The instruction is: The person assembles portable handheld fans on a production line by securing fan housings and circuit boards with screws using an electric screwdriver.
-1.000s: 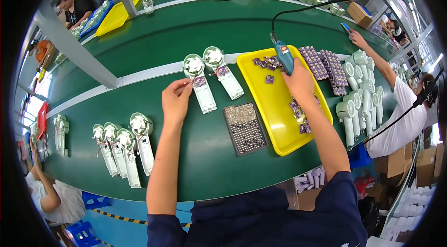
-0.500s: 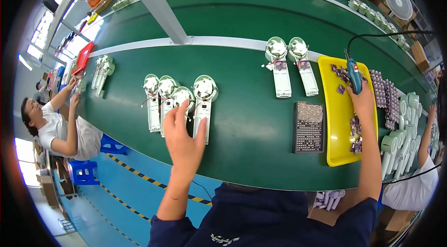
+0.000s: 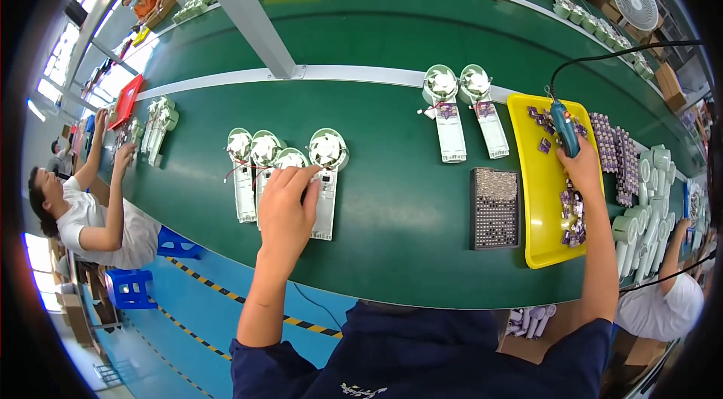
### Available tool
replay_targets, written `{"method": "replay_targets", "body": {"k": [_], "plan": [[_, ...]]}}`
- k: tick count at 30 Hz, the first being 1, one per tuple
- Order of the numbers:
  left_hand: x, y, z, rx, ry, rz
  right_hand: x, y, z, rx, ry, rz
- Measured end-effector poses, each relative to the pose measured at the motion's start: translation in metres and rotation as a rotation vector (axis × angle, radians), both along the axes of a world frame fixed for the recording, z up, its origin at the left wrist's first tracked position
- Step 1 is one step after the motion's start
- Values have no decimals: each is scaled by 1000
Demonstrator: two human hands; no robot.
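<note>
From the wearer's head, one wide fisheye looks down over the green bench [image 3: 407,211] filling the frame's centre

Left hand [image 3: 286,202]: four pale-green fan units [image 3: 289,157] at the fingertips (contact not discernible). Right hand [image 3: 584,164]: teal corded tool [image 3: 563,126] within the fingers, yellow tray [image 3: 539,245] beneath them.

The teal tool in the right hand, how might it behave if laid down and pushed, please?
The teal tool might roll, its body looking slim and rounded. Its black cord, visibly curved, is probably flexible and could tug.
</note>
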State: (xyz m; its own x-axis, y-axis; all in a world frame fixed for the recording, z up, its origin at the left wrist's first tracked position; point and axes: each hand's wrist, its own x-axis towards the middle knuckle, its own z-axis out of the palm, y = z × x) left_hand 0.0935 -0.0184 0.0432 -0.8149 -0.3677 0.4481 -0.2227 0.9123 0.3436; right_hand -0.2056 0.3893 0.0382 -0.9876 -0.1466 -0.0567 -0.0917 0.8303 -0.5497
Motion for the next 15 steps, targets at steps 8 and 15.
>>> {"method": "replay_targets", "body": {"k": [8,15], "plan": [[-22,-4,-9,130,0,-289,4,11,4,62,208,209],[-6,71,-2,214,-13,-357,46,16,23,-280,199,107]]}}
